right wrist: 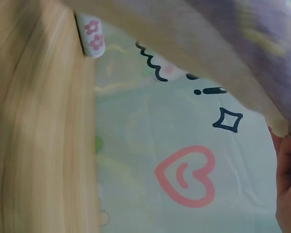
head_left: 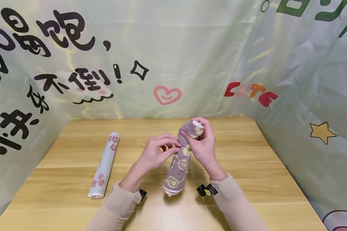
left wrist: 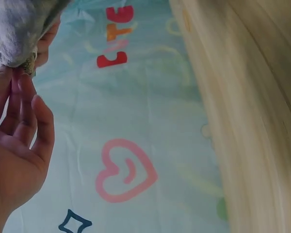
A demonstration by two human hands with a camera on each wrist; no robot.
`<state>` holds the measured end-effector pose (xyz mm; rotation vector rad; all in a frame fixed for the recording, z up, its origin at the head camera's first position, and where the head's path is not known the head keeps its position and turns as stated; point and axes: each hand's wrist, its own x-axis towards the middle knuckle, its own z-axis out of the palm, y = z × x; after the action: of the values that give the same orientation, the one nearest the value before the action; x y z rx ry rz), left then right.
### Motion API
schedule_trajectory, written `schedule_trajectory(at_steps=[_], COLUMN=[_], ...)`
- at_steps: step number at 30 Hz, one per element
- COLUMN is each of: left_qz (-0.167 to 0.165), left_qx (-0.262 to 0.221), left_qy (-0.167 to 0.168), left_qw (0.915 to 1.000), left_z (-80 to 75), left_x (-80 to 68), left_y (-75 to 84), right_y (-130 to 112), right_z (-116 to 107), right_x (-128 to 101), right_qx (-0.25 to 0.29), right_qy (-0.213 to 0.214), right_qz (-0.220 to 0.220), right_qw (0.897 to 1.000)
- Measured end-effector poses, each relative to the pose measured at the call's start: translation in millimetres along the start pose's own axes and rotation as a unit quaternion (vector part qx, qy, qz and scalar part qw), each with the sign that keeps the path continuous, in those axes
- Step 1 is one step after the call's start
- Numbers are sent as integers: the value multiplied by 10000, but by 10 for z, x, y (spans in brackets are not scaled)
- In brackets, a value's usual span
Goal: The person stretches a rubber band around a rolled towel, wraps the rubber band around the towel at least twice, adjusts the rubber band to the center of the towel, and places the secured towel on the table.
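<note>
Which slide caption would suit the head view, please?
Left hand and right hand hold a narrow-waisted purple cloth near a rolled flowered cloth.

Landmark: purple towel (head_left: 177,175). Left hand (head_left: 158,151) at left of its narrowed waist, thumb and fingertips pinching there. Right hand (head_left: 204,146) grips its upper part from the right, thumb across front, fingers curled round. Left forearm (head_left: 114,205) and right forearm (head_left: 237,203), beige-sleeved, flank its lower end.
</note>
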<state>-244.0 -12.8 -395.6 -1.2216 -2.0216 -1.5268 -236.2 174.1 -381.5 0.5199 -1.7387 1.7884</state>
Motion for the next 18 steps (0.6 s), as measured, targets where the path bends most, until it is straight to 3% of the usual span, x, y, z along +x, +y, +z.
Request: schedule_trajectory(at_steps=[4, 8, 11, 14, 18], left_qz=[-330, -895, -1098, -993, -492], left_qx=[-72, -95, 33, 239, 597], left_qy=[-144, -528, -807, -941, -1151], left_qw=[9993, 9945, 9907, 9903, 9903], left_z=[42, 59, 60, 61, 66], left_x=[-9, -15, -16, -22, -22], left_y=[33, 65, 91, 90, 99], right_y=[31, 83, 108, 135, 204], right_z=[19, 29, 32, 30, 6], right_x=[-43, -68, -75, -71, -43], right_qx=[16, -162, -306, -345, -502], right_qy=[157, 238, 256, 226, 212], right_qz=[-289, -487, -478, -330, -11], right_qw=[9995, 9984, 9981, 9986, 9985])
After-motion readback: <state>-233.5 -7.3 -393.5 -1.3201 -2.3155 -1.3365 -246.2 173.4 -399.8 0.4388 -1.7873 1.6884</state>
